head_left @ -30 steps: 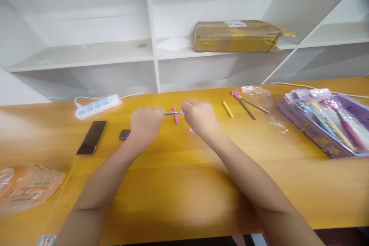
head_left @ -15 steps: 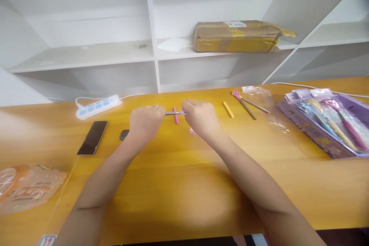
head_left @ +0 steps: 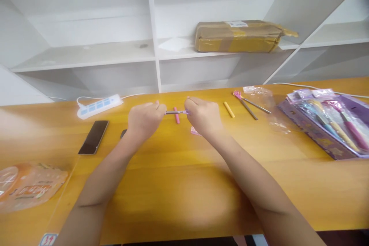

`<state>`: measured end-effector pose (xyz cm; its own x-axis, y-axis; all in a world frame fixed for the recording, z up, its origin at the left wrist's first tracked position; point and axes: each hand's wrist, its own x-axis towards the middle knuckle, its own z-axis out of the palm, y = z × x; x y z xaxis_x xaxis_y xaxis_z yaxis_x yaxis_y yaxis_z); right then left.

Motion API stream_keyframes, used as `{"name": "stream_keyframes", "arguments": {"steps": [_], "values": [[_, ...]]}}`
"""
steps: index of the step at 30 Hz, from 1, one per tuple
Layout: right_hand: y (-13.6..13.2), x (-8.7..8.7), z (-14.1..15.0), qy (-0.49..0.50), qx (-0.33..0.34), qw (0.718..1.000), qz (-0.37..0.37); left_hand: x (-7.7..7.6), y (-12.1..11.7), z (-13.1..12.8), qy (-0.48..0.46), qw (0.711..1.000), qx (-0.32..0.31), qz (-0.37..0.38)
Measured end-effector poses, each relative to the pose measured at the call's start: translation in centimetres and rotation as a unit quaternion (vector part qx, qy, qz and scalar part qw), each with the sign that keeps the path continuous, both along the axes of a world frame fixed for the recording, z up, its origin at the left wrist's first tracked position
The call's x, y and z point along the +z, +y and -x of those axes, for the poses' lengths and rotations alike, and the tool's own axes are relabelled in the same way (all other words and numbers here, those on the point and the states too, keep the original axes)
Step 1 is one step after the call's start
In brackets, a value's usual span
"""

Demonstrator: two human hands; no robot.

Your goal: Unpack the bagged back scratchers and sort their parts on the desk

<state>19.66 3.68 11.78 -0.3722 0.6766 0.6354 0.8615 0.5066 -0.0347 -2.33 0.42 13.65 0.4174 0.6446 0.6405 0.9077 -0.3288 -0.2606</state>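
Both my hands are raised over the middle of the wooden table (head_left: 178, 184), holding a thin grey pen (head_left: 174, 112) level between them. My left hand (head_left: 144, 120) pinches its left end; my right hand (head_left: 203, 117) pinches the purple right end. Behind the pen a pink cap piece (head_left: 177, 115) lies on the table. A small pink item (head_left: 195, 132) peeks out under my right wrist. A yellow cap piece (head_left: 229, 109) and two more grey pens (head_left: 249, 105), one with a pink top, lie to the right.
A purple box of pens (head_left: 325, 123) sits at the right, clear wrapping (head_left: 259, 92) beside it. A black phone (head_left: 93, 137) and white power strip (head_left: 99, 105) lie at the left, an orange packet (head_left: 29, 186) at the near left. A brown parcel (head_left: 239, 36) rests on the white shelf.
Both hands have held the pen throughout, with only slight shifts of the fingers. The view has drifted a little.
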Motion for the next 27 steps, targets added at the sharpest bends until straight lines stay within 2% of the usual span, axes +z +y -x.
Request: {"name": "stream_keyframes", "arguments": {"steps": [7,10,12,15,17,19,21,24,27], "values": [[-0.5,0.5,-0.2,0.014,0.021,0.994,-0.107,-0.1,0.0,-0.1,0.008,0.993,-0.031,-0.110],[-0.4,0.8,-0.2,0.015,0.007,0.991,-0.130,0.0,0.4,0.0,0.008,0.991,-0.033,-0.132],[0.4,1.1,-1.0,0.023,-0.016,0.990,-0.136,0.5,1.2,1.2,-0.005,0.990,-0.028,-0.140],[2.9,1.8,-4.8,0.057,-0.074,0.987,-0.134,2.1,2.6,6.0,-0.051,0.991,0.015,-0.127],[4.9,2.4,-9.0,0.077,-0.122,0.985,-0.097,3.5,3.1,10.4,-0.087,0.989,0.091,-0.083],[6.4,2.7,-13.5,0.074,-0.133,0.987,-0.041,4.6,2.9,14.4,-0.114,0.975,0.190,-0.008],[7.4,2.7,-17.2,0.091,-0.159,0.983,-0.017,5.3,2.4,16.8,-0.128,0.961,0.243,0.040],[7.7,2.3,-20.2,0.118,-0.196,0.973,0.012,5.4,2.2,17.1,-0.122,0.957,0.254,0.073],[7.5,1.8,-21.1,0.140,-0.217,0.966,0.031,5.0,2.7,15.6,-0.116,0.959,0.249,0.077]]}}
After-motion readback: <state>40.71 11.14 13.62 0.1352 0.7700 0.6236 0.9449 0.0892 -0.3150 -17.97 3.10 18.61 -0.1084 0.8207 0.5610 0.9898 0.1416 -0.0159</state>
